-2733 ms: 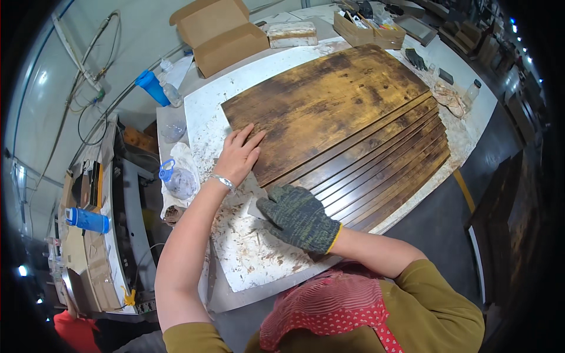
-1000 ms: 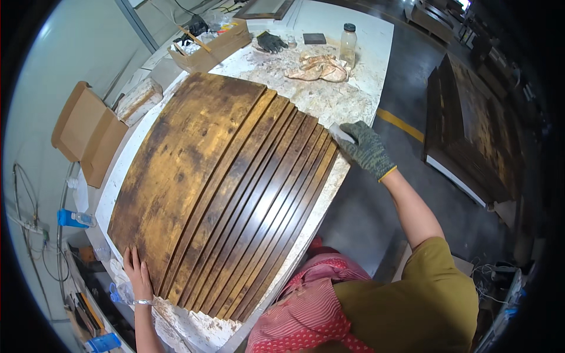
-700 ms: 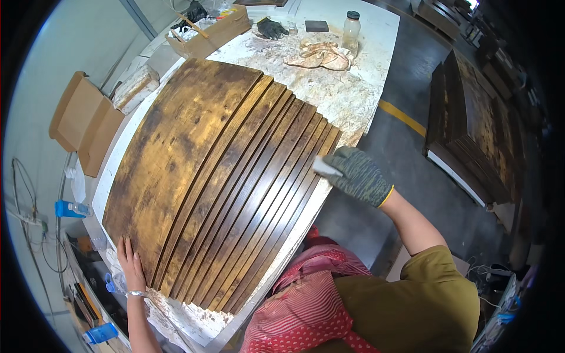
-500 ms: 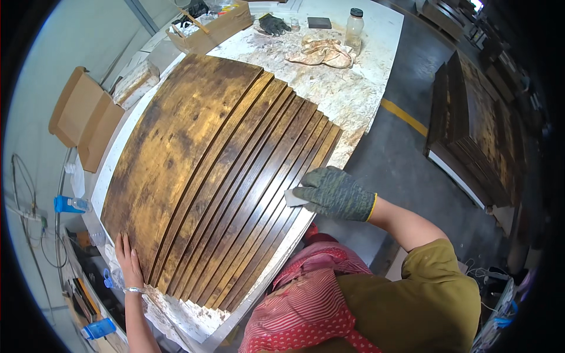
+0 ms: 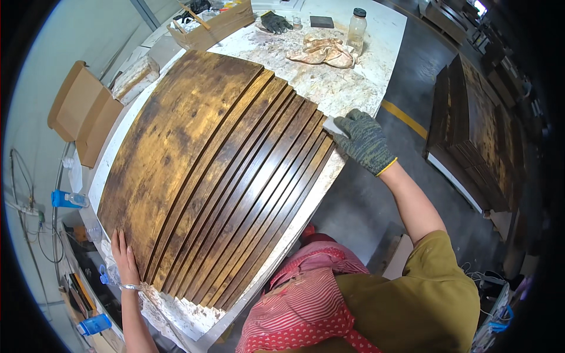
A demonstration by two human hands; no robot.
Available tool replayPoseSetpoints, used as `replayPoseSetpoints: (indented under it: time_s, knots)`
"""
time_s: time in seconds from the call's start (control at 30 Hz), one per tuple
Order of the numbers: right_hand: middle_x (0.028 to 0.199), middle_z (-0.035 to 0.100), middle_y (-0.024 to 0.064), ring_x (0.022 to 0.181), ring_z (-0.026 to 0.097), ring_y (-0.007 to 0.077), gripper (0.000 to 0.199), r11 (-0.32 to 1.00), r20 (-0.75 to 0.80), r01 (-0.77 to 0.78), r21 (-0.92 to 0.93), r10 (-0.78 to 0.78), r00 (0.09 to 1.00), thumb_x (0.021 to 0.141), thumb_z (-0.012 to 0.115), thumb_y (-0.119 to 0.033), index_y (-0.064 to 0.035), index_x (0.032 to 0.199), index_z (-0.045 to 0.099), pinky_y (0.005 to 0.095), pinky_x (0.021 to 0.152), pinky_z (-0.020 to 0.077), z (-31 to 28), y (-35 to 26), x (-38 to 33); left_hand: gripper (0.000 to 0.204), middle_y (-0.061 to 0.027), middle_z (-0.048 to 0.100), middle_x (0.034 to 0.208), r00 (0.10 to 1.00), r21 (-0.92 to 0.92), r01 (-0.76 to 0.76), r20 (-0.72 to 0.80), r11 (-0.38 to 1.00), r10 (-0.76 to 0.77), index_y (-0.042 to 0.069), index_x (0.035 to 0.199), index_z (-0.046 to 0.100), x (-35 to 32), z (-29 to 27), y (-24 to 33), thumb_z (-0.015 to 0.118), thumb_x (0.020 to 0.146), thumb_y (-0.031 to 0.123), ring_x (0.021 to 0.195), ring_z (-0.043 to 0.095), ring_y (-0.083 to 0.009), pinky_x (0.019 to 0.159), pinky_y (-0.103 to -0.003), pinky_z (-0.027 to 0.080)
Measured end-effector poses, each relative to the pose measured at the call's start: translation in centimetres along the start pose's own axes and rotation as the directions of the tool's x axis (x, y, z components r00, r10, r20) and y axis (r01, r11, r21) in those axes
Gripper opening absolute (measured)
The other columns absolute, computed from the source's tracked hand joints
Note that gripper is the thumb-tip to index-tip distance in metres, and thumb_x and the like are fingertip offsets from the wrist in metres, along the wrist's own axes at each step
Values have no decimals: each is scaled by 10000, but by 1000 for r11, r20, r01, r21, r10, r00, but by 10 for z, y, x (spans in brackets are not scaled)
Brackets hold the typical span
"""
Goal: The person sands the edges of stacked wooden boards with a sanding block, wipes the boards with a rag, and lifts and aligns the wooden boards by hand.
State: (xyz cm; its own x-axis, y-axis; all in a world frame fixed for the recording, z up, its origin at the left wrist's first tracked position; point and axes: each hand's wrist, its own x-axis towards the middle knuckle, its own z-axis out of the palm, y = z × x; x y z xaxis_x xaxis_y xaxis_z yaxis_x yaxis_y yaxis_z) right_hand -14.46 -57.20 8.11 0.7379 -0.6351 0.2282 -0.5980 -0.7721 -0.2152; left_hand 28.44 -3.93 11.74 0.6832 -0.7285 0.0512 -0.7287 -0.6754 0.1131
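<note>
One stepped stack of brown boards [image 5: 176, 135], at least eight, lies on our stained white counter [image 5: 381, 41]. Our gloved right hand [image 5: 366, 143] grips one pale block [image 5: 333, 126] in its fingers at the stack's right end; our bare left hand [image 5: 125, 257], fingers extended, touches its left edge. Beyond, we count one jar [image 5: 356, 34], one rag [image 5: 322, 53], two cardboard boxes [image 5: 219, 28]. One yellow stripe [image 5: 404, 117] crosses the grey floor [image 5: 406, 150].
</note>
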Motion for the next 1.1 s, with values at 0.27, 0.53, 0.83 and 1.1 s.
replayPoseSetpoints:
  time_s: [0.27, 0.53, 0.83, 1.1]
  knots:
    - [976, 605, 172, 941, 596, 348, 401, 981, 25, 187, 47, -189, 982, 815, 655, -312, -64, 1129, 677, 456, 822, 494, 18, -57, -28, 540, -157, 277, 1585, 999, -8, -29, -22, 1000, 29, 55, 1495, 389, 1, 2, 0, 305, 1058, 362, 1470, 232, -345, 1201, -441, 156]
    - [1014, 605, 162, 928, 599, 334, 400, 1000, -50, -4, 28, 5, 999, 790, 685, -259, -71, 1142, 670, 454, 802, 495, 13, -18, -3, 551, -163, 281, 1580, 1000, 4, -15, -23, 1000, 15, 53, 1495, 389, 0, 1, 0, 309, 1053, 371, 1469, 230, -343, 1201, -438, 158]
    - [961, 582, 157, 901, 591, 328, 407, 966, -35, 193, 173, -190, 981, 797, 683, -275, -70, 1147, 649, 456, 769, 485, 25, -96, -55, 544, -156, 291, 1573, 999, -11, -14, -33, 1000, 14, 68, 1495, 394, -1, 2, 0, 319, 1049, 369, 1458, 245, -346, 1201, -440, 161]
    - [895, 593, 121, 824, 597, 280, 343, 925, -125, 380, -10, -378, 917, 816, 626, -212, -71, 1127, 636, 432, 720, 496, 34, -159, -91, 523, -146, 298, 1570, 996, -7, -45, -77, 999, 45, 93, 1495, 403, -2, 5, 0, 330, 1048, 354, 1458, 247, -342, 1197, -446, 169]
